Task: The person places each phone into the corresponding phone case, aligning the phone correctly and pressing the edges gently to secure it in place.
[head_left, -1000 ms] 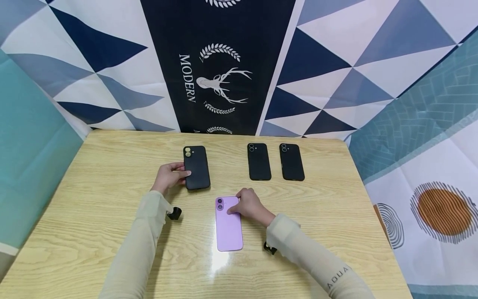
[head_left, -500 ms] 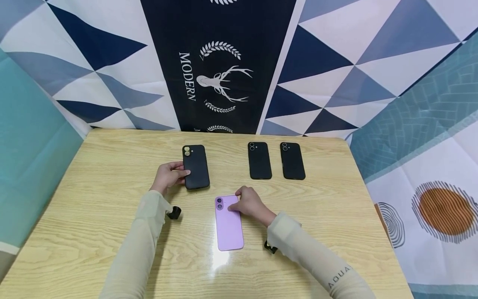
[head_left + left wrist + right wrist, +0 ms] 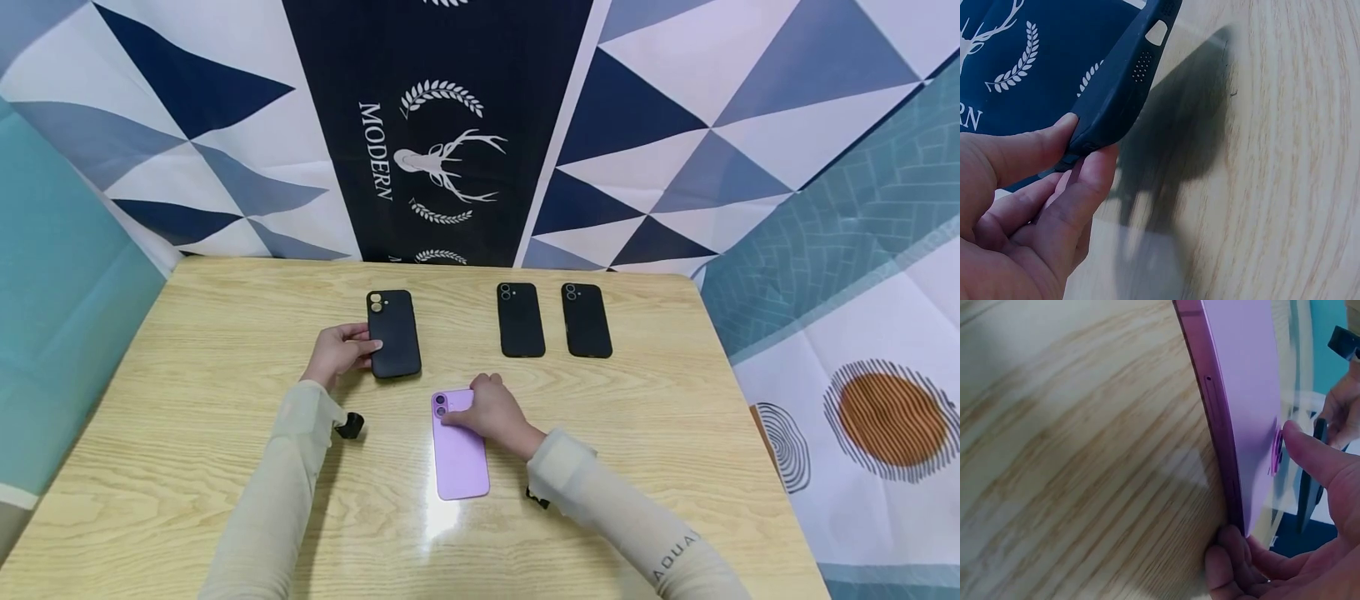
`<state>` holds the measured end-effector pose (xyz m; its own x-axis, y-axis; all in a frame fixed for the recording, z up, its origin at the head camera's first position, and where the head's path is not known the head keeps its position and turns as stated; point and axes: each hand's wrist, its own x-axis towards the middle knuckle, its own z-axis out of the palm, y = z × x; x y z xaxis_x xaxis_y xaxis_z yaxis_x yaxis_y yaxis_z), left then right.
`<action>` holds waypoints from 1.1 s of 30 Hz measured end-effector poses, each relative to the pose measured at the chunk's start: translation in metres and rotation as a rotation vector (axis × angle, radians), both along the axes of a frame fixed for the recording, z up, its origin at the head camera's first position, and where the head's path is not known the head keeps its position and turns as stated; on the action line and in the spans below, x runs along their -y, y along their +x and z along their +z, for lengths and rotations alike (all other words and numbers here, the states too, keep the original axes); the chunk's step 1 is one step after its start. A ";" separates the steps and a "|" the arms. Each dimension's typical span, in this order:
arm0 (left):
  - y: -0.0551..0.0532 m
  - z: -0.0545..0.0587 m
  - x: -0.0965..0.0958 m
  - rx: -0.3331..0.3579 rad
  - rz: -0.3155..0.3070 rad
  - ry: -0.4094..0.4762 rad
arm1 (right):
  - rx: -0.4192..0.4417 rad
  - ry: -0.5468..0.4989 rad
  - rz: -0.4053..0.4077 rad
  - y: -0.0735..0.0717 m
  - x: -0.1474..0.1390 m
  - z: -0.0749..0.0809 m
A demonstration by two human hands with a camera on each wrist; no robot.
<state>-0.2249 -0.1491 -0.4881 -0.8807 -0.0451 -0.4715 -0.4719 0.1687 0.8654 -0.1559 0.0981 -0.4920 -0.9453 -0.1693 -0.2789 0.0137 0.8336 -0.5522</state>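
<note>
My left hand (image 3: 341, 357) pinches the long left edge of a black phone case (image 3: 395, 337), thumb on its back and fingers beneath. The left wrist view shows the case (image 3: 1113, 87) lifted off the table, its shadow on the wood and the speaker holes along its end. A purple smartphone (image 3: 459, 467) lies back up near the middle of the table. My right hand (image 3: 495, 414) grips its top right corner; the thumb reaches across to the two-lens camera. In the right wrist view, curled fingers (image 3: 1229, 556) sit against the phone's edge.
Two black phones or cased phones, one left (image 3: 521, 320) and one right (image 3: 587, 321), lie side by side at the back right of the wooden table (image 3: 187, 417). Patterned cloth (image 3: 450, 125) hangs behind the back edge. Each wrist carries a small black camera.
My right thumb has slid left across the phone's back to the camera lenses, and the right hand has shifted slightly left. The left hand and the case keep their place.
</note>
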 end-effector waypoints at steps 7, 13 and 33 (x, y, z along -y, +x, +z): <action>0.000 -0.002 -0.001 0.004 -0.008 0.001 | -0.084 0.107 0.051 0.008 0.010 -0.002; 0.000 -0.002 -0.002 0.007 -0.016 -0.003 | -0.139 0.197 0.067 0.015 0.020 -0.004; 0.001 0.000 0.000 0.012 -0.006 -0.006 | -0.066 0.300 -0.045 0.010 0.025 -0.003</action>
<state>-0.2239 -0.1494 -0.4885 -0.8751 -0.0426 -0.4821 -0.4816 0.1767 0.8584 -0.1456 0.0729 -0.4946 -0.9678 -0.0464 -0.2475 0.0261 0.9590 -0.2821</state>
